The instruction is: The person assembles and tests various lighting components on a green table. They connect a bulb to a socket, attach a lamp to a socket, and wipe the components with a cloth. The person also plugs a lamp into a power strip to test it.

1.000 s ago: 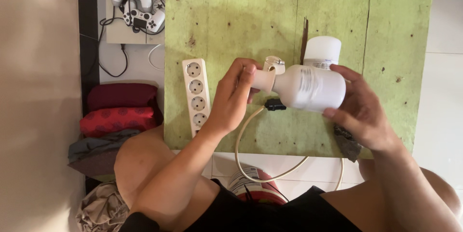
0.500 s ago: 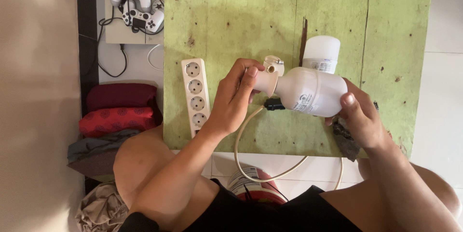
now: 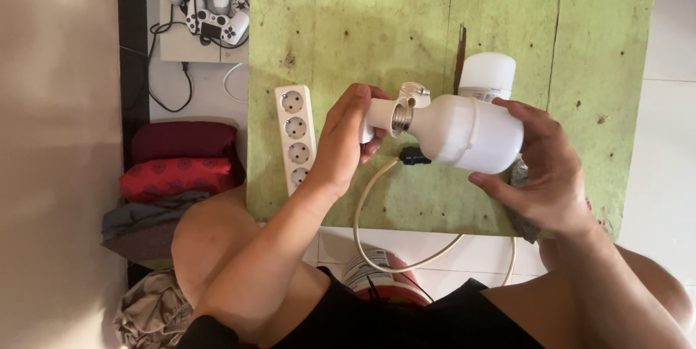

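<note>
Mid-frame, the left hand [image 3: 346, 142] grips a white socket [image 3: 380, 118]; the right hand [image 3: 545, 168] wraps the white bulb [image 3: 467, 134], its label strip hidden.

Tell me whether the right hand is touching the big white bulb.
Touching. The head view shows the right hand wrapped around the wide end of the white bulb, fingers above and thumb below pressed against its shell.

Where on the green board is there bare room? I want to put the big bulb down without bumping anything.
The green board lies bare along its far edge, beyond the power strip and the second bulb, and at its right side. The middle is crowded: both hands, the held bulb, its socket and the cord.
</note>
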